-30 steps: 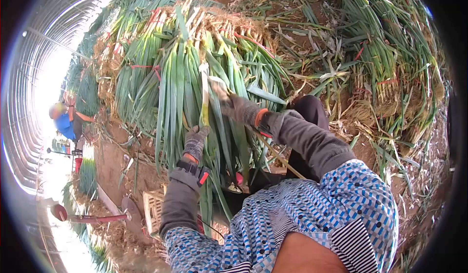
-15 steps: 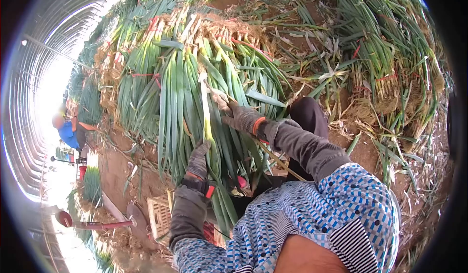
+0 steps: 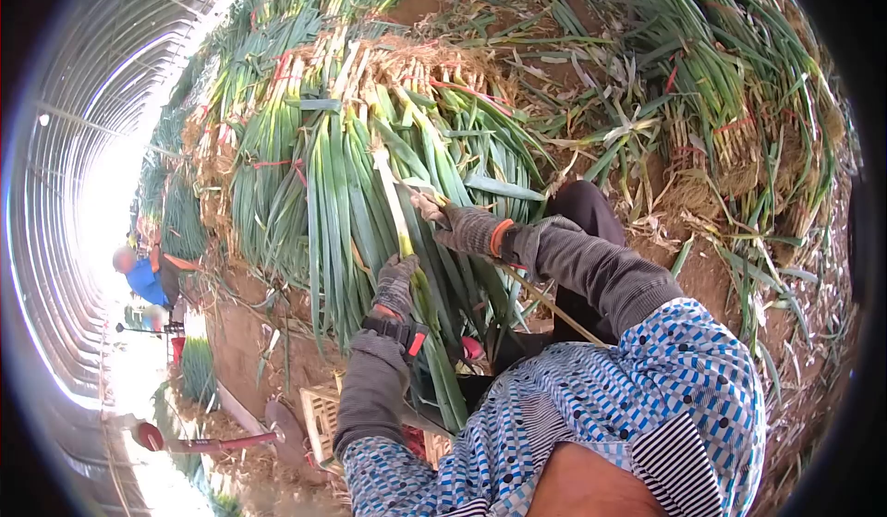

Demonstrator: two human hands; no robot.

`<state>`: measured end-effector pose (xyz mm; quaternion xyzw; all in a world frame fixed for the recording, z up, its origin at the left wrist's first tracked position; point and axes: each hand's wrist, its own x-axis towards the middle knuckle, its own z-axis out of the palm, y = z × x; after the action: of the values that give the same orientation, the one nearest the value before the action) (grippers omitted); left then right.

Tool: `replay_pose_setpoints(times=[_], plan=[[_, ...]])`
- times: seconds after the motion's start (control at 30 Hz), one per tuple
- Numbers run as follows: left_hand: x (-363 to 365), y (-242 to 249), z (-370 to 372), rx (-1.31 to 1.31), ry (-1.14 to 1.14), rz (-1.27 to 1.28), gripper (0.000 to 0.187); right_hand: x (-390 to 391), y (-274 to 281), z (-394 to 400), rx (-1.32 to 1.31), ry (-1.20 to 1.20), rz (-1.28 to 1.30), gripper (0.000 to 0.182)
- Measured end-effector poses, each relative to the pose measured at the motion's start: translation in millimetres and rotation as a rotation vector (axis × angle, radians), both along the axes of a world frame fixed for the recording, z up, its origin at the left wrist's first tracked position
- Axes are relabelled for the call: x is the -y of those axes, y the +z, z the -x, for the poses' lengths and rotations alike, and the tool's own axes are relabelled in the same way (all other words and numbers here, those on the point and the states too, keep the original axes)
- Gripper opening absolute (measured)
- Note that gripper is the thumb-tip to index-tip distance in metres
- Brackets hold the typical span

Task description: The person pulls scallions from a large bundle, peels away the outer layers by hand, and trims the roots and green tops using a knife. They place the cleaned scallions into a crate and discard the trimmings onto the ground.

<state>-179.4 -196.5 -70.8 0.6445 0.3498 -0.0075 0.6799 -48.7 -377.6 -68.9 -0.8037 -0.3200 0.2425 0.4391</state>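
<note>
A long green onion point(image 3: 390, 194) with a white stem lies slantwise over the pile, its root end pointing up and its leaves trailing toward my lap. My left hand point(image 3: 397, 286), in a grey glove, is closed around it where the white turns green. Just right of the stem, my gloved right hand point(image 3: 467, 229) is closed; a yellowish outer leaf point(image 3: 554, 309) seems to run through its fingers and hang down toward my lap. The fingertips partly hide that leaf. Beneath both hands spread the green leaves of other green onions point(image 3: 342, 203), with their roots at the far side.
Bundles tied with red bands point(image 3: 268, 161) lie at the left, and more tied bundles point(image 3: 730, 129) at the right. A plastic crate point(image 3: 321, 425) stands by my left elbow, near a red-handled tool point(image 3: 222, 444). Another person point(image 3: 148, 277) is at the far left. Leaf scraps litter the soil.
My left hand has moved slightly up and right along the green onion. My right hand stays close to the stem, slightly lower. The whole view has shifted a little.
</note>
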Motion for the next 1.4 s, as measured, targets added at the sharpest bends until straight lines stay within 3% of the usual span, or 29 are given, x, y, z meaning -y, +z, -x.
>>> replay_pose_setpoints(times=[0.13,0.2,0.23,0.3,0.37,0.4,0.5,0.6,0.63,0.67,0.73,0.77,0.87,0.93,1.03,1.07,1.1,1.13,1.2,1.23,1.27,1.3,1.33,1.4], plan=[[20.6,36.6,-1.8,-0.006,0.006,0.075,0.021,20.0,17.3,-6.8,0.045,0.015,-0.232,0.057],[20.4,47.9,-12.7,0.001,0.013,0.107,0.016,13.5,-8.1,-31.9,-0.095,-0.105,-0.008,0.056],[21.6,63.7,-21.7,0.092,-0.09,0.098,0.016,38.0,25.8,-35.9,-0.11,-0.158,-0.159,0.056],[15.7,85.4,-52.5,0.155,-0.18,0.008,0.016,32.3,-12.0,-64.1,-0.135,-0.398,-0.315,0.045],[18.1,111.6,-93.5,0.178,-0.149,0.135,0.018,50.1,3.3,-80.8,-0.572,-0.506,-0.4,0.045],[15.4,115.6,-117.7,0.2,-0.158,0.071,0.018,58.1,11.9,-87.7,-0.789,-0.553,-0.443,0.046],[20.5,120.4,-199.4,0.062,-0.134,-0.093,0.012,68.2,9.3,-96.3,-0.812,-0.519,-0.559,0.046],[-36.2,34.3,-285.7,0.038,-0.343,-0.223,0.02,74.8,30.3,-96.6,-0.825,-0.592,-0.542,0.04],[-23.2,32.4,-308.3,-0.302,-0.52,-0.806,0.031,77.1,36.8,-95.9,-0.826,-0.63,-0.534,0.036],[-16.7,9.5,-316.9,-0.281,-0.384,-0.92,0.035,77.4,38.3,-97.4,-0.875,-0.616,-0.529,0.039],[2.8,-23.6,-324.3,-0.278,-0.13,-1.028,0.044,81.9,34.6,-101.6,-0.816,-0.516,-0.569,0.043],[13.3,-32.4,-324.5,-0.368,-0.204,-1.081,0.048,79.5,32.6,-103.1,-0.774,-0.507,-0.566,0.044],[-2.5,-97.1,-329.2,-0.452,-0.144,-1.056,0.047,76.9,39.8,-105.1,-0.769,-0.469,-0.632,0.047],[-5.8,-97.9,-326.5,-0.472,-0.234,-1.019,0.045,74.7,35.2,-106.0,-0.765,-0.451,-0.596,0.047],[-25.5,-81.2,-322.2,-0.479,-0.318,-0.957,0.042,69.6,33.6,-106.3,-0.834,-0.427,-0.584,0.044],[-65.7,-82.4,-330.0,-0.447,-0.467,-0.662,0.037,67.7,32.9,-104.9,-0.884,-0.432,-0.57,0.042],[-27.7,1.6,-301.0,-0.342,-0.306,-0.494,0.032,64.5,30.6,-102.4,-0.937,-0.433,-0.555,0.04],[-23.7,40.5,-285.9,-0.211,-0.379,-0.472,0.025,60.3,22.4,-99.0,-0.947,-0.388,-0.662,0.034],[-40.8,103.7,-255.3,-0.262,-0.476,-0.306,0.022,56.1,21.2,-91.8,-0.977,-0.32,-0.638,0.043],[-32.7,134.7,-232.7,-0.127,-0.551,-0.41,0.022,53.4,23.2,-85.5,-0.99,-0.331,-0.625,0.042],[-36.5,151.7,-214.3,-0.201,-0.518,-0.369,0.021,50.4,21.9,-75.8,-0.998,-0.306,-0.662,0.039],[-41.2,164.4,-194.7,-0.276,-0.485,-0.322,0.021,50.2,21.2,-62.3,-0.931,-0.196,-0.599,0.041],[-33.2,169.0,-168.4,-0.156,-0.426,-0.2,0.02,50.9,20.6,-48.2,-0.861,-0.087,-0.533,0.042],[-57.0,139.3,-129.3,-0.231,-0.349,-0.183,0.021,48.7,28.7,-8.8,-0.716,0.039,-0.395,0.047]])
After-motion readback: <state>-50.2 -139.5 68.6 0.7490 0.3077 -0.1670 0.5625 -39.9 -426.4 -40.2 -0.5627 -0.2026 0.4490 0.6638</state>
